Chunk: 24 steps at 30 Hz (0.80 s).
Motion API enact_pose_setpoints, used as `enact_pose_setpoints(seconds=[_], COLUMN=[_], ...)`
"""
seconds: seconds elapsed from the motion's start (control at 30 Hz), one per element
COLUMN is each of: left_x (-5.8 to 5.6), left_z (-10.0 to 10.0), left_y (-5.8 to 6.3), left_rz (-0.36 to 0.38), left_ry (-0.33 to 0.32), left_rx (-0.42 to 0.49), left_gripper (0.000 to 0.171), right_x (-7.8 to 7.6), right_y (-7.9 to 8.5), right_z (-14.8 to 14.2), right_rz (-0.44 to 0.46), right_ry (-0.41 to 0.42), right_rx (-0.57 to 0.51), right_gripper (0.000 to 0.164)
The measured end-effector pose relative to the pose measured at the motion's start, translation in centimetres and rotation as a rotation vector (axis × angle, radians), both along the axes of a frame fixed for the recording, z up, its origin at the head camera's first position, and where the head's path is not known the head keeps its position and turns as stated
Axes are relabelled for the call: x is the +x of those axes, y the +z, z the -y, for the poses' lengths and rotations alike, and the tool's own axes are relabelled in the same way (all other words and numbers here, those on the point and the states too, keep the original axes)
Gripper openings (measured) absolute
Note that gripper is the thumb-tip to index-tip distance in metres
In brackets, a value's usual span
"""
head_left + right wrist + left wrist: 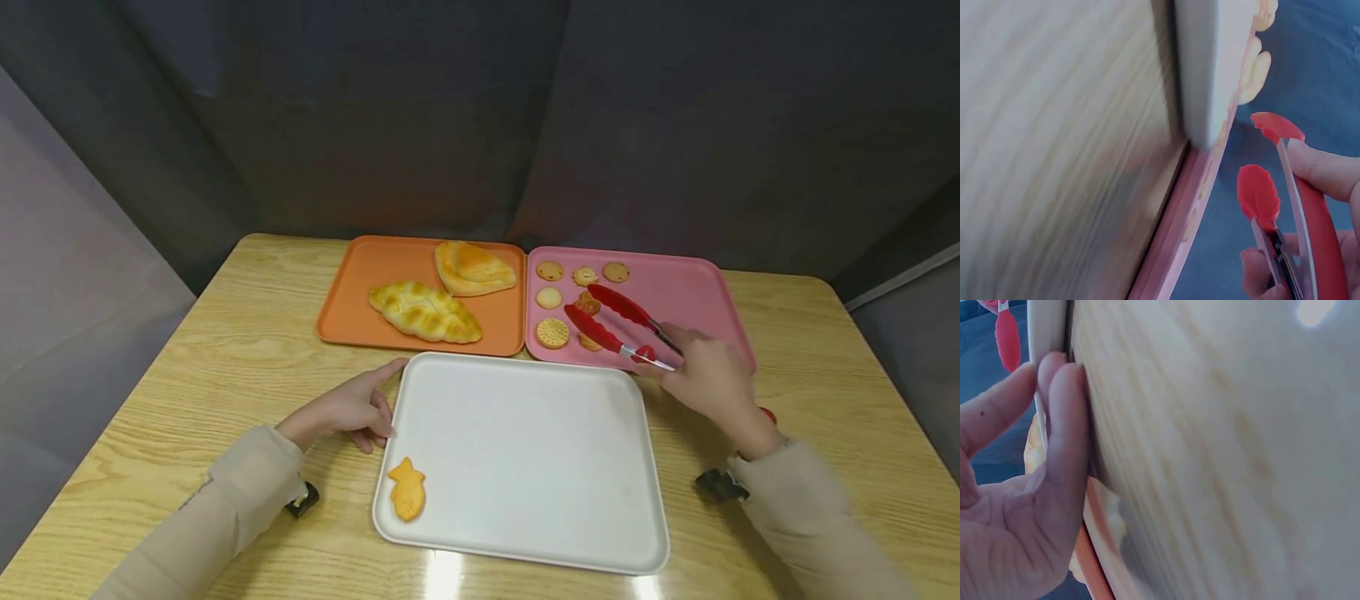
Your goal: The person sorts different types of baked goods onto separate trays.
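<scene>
My right hand (708,375) grips red-tipped metal tongs (596,331), their tips parted over the reddish-brown cookie (588,302) on the pink tray (675,292). In the right wrist view, thumb and fingers lie around the tongs' handles (1322,237). My left hand (345,410) touches the left rim of the white tray (517,450), one finger reaching toward the far-left corner. In the left wrist view, the left hand's fingers (1066,425) lie against the rim. A fish-shaped orange biscuit (408,492) sits in the white tray's near-left corner.
Behind the white tray, an orange tray (345,308) holds a braided bread (425,312) and a folded bread (474,268). Several cookies, including a round dotted one (552,333), line the pink tray's left side. Dark curtains (375,117) hang beyond the wooden table (187,358).
</scene>
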<state>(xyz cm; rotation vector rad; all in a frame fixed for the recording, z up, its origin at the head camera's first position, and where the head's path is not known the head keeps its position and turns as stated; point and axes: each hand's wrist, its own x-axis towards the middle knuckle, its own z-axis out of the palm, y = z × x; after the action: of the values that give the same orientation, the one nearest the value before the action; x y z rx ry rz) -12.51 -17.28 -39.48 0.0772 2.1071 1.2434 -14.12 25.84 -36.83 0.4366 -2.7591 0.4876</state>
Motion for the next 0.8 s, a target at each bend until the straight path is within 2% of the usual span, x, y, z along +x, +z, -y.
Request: enact_pose_setpoints(seconds=[0.33,0.6,0.8], left_x=[0.1,0.2,0.1], left_z=[0.1,0.1,0.1], left_y=[0.1,0.3,0.2], left_rz=[-0.002,-0.007,0.005], left_ry=[-0.012,-0.013,-0.015], left_rx=[0.01,0.014,0.021], left_gripper=[0.096,0.096,0.096], right_x=[1.8,3.3,4.3], right_y=[0.6,1.1,1.5], right_z=[2.3,4.2,5.7], right_rz=[0.112,0.154,0.202], right_ry=[0.034,0.122,0.155], right_rx=[0.03,0.066,0.094], right_gripper=[0.068,0.065,0.066])
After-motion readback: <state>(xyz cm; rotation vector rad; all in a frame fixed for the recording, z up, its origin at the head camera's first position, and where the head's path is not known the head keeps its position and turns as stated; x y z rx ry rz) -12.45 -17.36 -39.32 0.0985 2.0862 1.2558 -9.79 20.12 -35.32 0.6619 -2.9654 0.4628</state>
